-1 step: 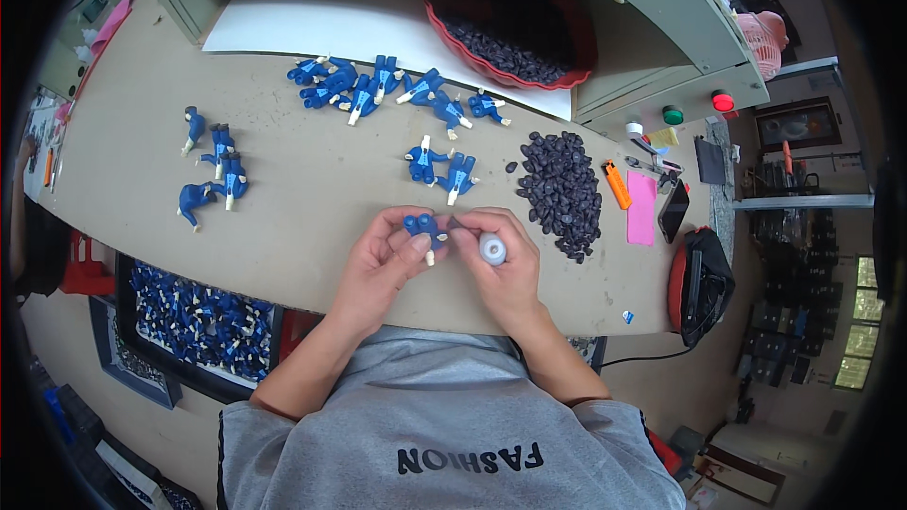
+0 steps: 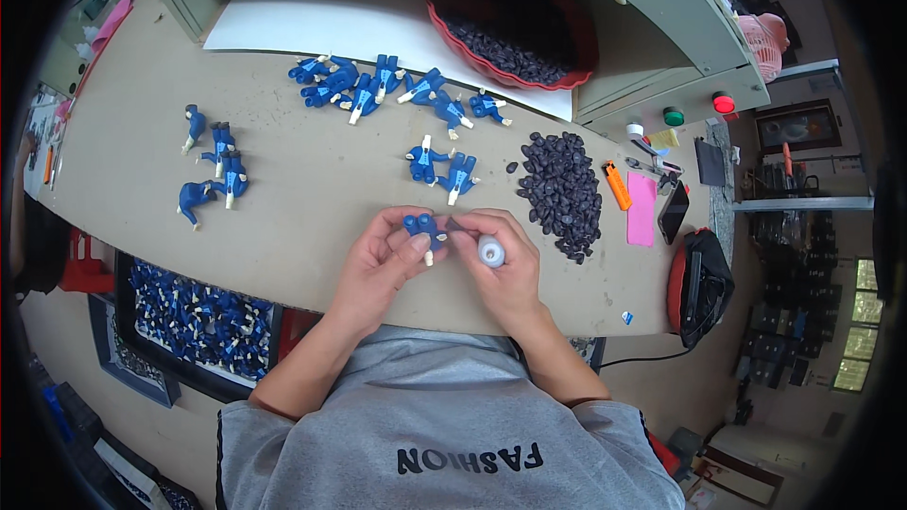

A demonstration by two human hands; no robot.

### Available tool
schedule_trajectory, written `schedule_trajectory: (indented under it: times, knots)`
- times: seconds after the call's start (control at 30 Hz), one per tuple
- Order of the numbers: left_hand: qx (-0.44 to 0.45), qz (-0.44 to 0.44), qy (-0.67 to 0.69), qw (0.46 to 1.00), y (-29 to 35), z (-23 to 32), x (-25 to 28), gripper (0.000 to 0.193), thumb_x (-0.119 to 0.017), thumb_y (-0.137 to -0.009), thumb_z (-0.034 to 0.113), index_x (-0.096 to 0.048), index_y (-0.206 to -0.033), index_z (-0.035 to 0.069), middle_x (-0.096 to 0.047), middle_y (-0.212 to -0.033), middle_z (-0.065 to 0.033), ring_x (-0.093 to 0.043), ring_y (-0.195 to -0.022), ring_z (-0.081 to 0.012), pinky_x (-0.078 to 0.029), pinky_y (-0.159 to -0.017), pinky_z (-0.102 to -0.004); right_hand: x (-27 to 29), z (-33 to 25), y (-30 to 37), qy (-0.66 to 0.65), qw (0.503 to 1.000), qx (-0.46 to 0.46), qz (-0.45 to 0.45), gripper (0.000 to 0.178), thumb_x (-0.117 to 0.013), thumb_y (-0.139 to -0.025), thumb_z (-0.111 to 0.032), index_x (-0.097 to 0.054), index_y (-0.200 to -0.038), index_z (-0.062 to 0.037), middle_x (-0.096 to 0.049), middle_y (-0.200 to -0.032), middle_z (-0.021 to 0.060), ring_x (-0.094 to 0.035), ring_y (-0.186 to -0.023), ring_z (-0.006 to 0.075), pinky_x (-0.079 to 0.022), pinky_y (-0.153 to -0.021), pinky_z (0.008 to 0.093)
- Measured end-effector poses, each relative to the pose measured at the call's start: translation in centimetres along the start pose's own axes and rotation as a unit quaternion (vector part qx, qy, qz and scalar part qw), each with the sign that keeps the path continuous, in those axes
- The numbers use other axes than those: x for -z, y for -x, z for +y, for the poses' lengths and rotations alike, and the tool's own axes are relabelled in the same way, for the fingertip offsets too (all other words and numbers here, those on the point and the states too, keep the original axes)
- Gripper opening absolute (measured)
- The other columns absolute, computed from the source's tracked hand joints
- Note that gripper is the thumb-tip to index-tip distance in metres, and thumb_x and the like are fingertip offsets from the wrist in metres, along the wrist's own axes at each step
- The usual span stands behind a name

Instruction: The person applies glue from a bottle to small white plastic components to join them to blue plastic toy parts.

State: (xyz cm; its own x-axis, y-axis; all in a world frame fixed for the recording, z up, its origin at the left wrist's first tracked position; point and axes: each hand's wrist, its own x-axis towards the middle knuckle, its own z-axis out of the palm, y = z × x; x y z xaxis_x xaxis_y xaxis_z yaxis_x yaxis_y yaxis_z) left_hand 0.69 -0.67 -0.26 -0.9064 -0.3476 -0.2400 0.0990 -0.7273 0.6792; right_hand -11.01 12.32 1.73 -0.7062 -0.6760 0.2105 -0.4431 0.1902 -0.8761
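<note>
Between the fingers and thumb of my left hand (image 2: 387, 260) is a small blue figurine (image 2: 421, 227) with cream-coloured ends. My right hand (image 2: 503, 264) is curled round a pale squeeze bottle (image 2: 491, 251), its round end facing up. A small dark piece (image 2: 454, 225) shows at that hand's thumb and fingertips, close beside the figurine; whether it belongs to the bottle I cannot tell. Just beyond my hands two blue figurines (image 2: 460, 178) lie on the table. To their right spreads a heap of dark, glossy, pebble-like pieces (image 2: 559, 191).
More figurines lie in groups at the back (image 2: 364, 97) and the left (image 2: 227, 176). A red scalloped bowl (image 2: 437, 23) of dark pieces stands in the shelf. On the right are an orange cutter (image 2: 618, 186), pink paper (image 2: 641, 211), a phone (image 2: 673, 212) and a black-red pouch (image 2: 701, 288). A figurine-filled tray (image 2: 277, 340) sits lower left.
</note>
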Motion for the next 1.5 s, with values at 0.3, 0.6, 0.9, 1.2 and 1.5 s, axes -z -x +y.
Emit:
schedule_trajectory:
  times: [0.3, 0.6, 0.9, 1.2, 1.5]
  knots:
    - [-0.091, 0.057, -0.174, 0.979, 0.1, 0.0, -0.5, 0.029, -0.058, -0.095, -0.001, -0.05, -0.123, -0.003, -0.064, -0.117, -0.015, -0.064, -0.106, -0.0181, -0.057, -0.088, -0.0318, 0.4, -2.6, -0.3, 0.059, 0.989, 0.132, 0.016, 0.025, -0.077, -0.079, 0.001, -0.069, -0.102, -0.0011, -0.067, -0.097, 0.0129, -0.067, -0.088, 0.0237, -0.055, -0.072, 0.0316]
    - [-0.148, 0.088, -0.254, 0.952, 0.0, -1.5, -0.2, 0.032, -0.065, -0.091, 0.0, -0.056, -0.122, -0.001, -0.068, -0.111, -0.0121, -0.066, -0.104, -0.0155, -0.056, -0.084, -0.0266, -0.1, -2.5, -0.8, 0.123, 0.97, 0.208, 0.005, 0.029, -0.079, -0.072, 0.005, -0.07, -0.099, -0.0008, -0.068, -0.093, 0.0133, -0.068, -0.082, 0.0236, -0.056, -0.067, 0.0302]
    - [-0.204, 0.106, -0.388, 0.893, 0.1, -1.6, 0.3, 0.037, -0.07, -0.088, 0.002, -0.059, -0.123, 0.004, -0.071, -0.1, -0.0123, -0.071, -0.09, -0.0158, -0.057, -0.074, -0.0267, -0.4, -3.0, -0.1, 0.191, 0.969, 0.159, -0.01, 0.035, -0.076, -0.073, 0.003, -0.066, -0.107, 0.0001, -0.064, -0.098, 0.015, -0.064, -0.088, 0.0305, -0.054, -0.073, 0.0366]
    - [-0.207, 0.092, -0.43, 0.874, 0.4, -1.2, 0.3, 0.04, -0.072, -0.085, 0.002, -0.061, -0.123, 0.006, -0.07, -0.094, -0.0103, -0.065, -0.072, -0.0128, -0.052, -0.061, -0.026, 0.3, -3.1, 0.0, 0.163, 0.98, 0.106, -0.038, 0.038, -0.076, -0.072, 0.005, -0.064, -0.108, 0.001, -0.064, -0.1, 0.0174, -0.064, -0.091, 0.033, -0.054, -0.075, 0.0387]
    - [-0.206, 0.114, -0.408, 0.882, 0.0, -1.6, 0.2, 0.037, -0.072, -0.085, 0.003, -0.063, -0.12, 0.006, -0.07, -0.09, -0.0097, -0.063, -0.068, -0.0122, -0.051, -0.06, -0.0258, -0.2, -2.5, 0.2, 0.167, 0.978, 0.12, -0.024, 0.032, -0.075, -0.077, 0.002, -0.064, -0.107, 0.0019, -0.064, -0.1, 0.0171, -0.064, -0.089, 0.0317, -0.054, -0.073, 0.0371]
